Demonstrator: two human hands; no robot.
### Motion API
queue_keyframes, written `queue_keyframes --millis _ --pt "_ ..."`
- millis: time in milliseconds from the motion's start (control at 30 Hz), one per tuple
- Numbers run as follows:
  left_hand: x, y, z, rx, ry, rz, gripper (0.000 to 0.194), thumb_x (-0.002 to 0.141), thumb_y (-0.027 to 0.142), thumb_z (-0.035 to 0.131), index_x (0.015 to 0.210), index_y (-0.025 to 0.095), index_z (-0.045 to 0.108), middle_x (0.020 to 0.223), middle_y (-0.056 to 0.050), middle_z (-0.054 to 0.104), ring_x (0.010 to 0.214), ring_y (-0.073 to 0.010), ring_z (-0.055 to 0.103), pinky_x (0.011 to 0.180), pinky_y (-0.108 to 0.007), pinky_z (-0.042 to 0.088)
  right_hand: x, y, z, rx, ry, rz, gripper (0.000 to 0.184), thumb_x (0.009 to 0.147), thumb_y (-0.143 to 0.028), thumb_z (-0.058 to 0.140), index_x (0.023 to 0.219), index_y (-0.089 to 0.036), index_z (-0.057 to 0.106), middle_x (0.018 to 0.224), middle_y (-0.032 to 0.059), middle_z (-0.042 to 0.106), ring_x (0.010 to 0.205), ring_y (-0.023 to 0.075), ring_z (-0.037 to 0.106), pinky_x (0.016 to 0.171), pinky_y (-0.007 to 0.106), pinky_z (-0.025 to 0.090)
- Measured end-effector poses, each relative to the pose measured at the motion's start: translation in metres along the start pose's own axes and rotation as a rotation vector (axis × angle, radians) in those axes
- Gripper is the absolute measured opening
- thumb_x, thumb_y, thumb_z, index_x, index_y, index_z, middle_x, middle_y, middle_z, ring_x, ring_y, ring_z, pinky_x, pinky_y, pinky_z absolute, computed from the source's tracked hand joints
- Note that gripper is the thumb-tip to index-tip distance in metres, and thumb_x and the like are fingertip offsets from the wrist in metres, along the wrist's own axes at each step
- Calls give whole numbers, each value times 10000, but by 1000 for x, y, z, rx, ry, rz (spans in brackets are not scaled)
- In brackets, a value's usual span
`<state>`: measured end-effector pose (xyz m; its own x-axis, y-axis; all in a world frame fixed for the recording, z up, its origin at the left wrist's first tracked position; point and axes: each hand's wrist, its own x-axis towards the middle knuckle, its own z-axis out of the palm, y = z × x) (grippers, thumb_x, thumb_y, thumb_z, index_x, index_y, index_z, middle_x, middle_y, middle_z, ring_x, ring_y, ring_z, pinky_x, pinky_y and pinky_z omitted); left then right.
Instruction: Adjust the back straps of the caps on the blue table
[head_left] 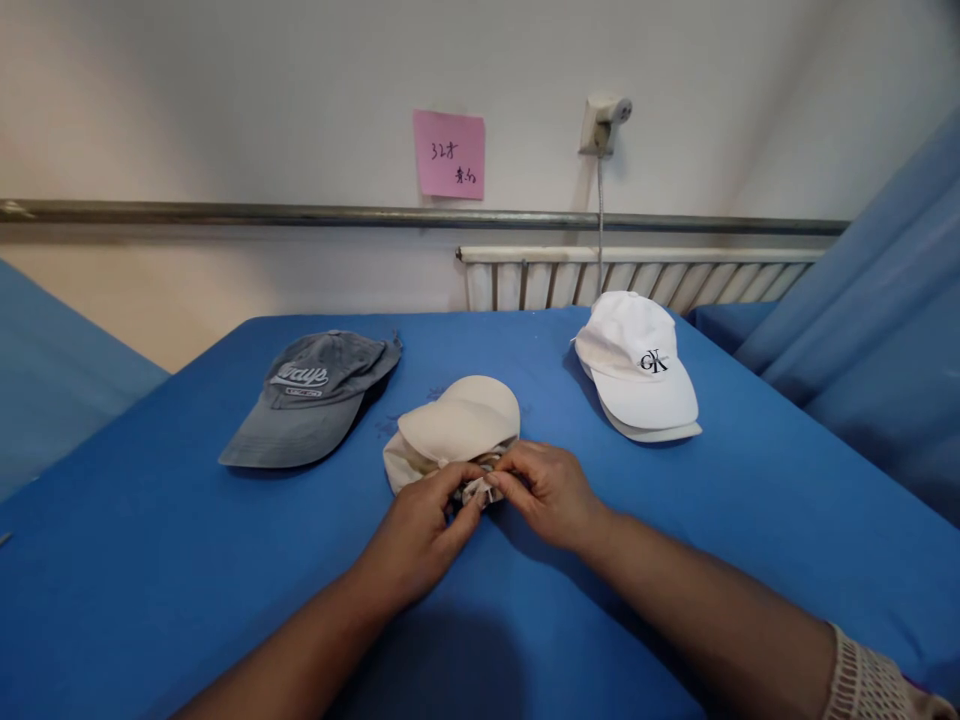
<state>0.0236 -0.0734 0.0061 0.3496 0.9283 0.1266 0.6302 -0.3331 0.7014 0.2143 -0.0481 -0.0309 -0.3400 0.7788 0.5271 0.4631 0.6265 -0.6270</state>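
Observation:
A beige cap (459, 415) lies on the blue-covered table in front of me, its brim pointing away. My left hand (431, 525) pinches the cap's near edge between thumb and fingers. Right beside it, my right hand (551, 490) is closed on the same edge, fingertips almost touching the left ones. Between the fingertips a pale strap or bit of fabric (480, 490) shows, too small to make out clearly. A grey cap (319, 395) with white lettering rests to the left. To the right sit white caps (637, 365), one apparently stacked over another.
The blue table cover (247, 590) reaches toward a wall with a metal rail (300, 214) and a radiator (555, 280). A pink note (450, 155) is stuck above the rail. A plug (607, 115) with a hanging cord is nearby. Blue curtains (900, 300) flank the table.

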Motion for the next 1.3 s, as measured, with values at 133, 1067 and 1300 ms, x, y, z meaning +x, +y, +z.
queue_keyframes --millis 133,1067,1300 --pt "0 2 1 -62 71 -55 203 889 340 568 991 212 688 841 -8 745 729 -177 671 673 -274 498 1 -2 2 173 22 125 126 914 -241 643 793 -204 642 702 -30 661 623 114 582 594 225 423" --pt "-2 1 13 -214 362 -101 162 819 328 664 927 213 704 882 -9 752 827 -182 701 782 -298 549 -11 -25 0 -30 135 -141 50 947 -181 556 917 -199 592 837 44 643 769 172 607 682 280 481" --pt "-4 -3 16 -173 327 -83 171 830 320 661 959 228 722 903 -1 767 833 -177 713 783 -281 544 -12 -26 4 -135 72 -51 103 922 -143 526 848 -199 570 795 30 609 713 165 589 645 275 451"
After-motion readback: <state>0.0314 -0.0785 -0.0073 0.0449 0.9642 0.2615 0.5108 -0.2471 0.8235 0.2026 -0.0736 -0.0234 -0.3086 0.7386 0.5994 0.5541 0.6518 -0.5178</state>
